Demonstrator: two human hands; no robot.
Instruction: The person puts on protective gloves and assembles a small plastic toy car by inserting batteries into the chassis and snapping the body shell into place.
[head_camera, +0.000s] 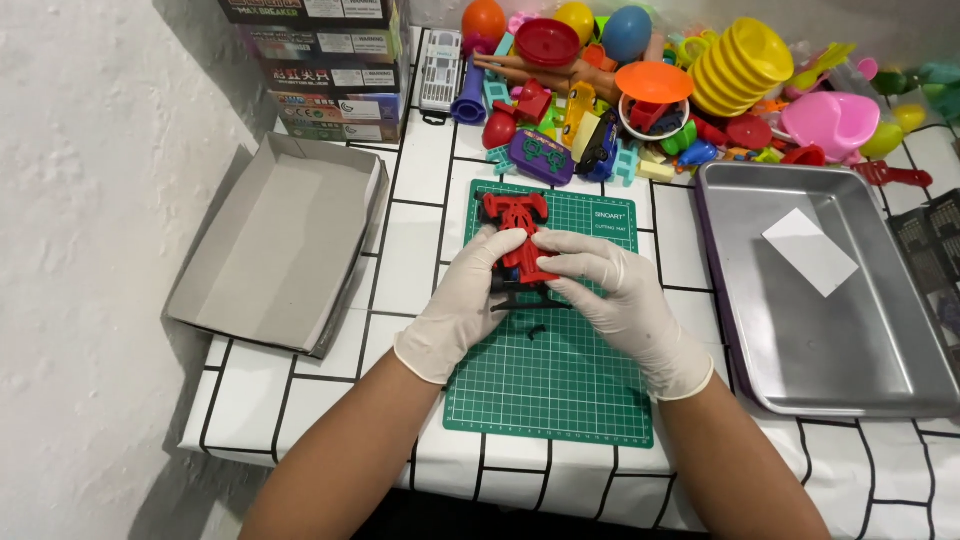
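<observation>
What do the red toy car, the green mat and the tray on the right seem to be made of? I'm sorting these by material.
Red toy car, held by both hands: looks like moulded plastic, evenly coloured and slightly glossy. Green mat: probably rubbery vinyl, matte with a printed grid. Tray: seems to be metal, with a dull silvery brushed sheen and a rolled rim.

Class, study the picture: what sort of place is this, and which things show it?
Probably a home hobby or toy-repair table: a green gridded cutting mat, a heap of colourful plastic toys, and a metal tray on a white grid-patterned cloth.
</observation>
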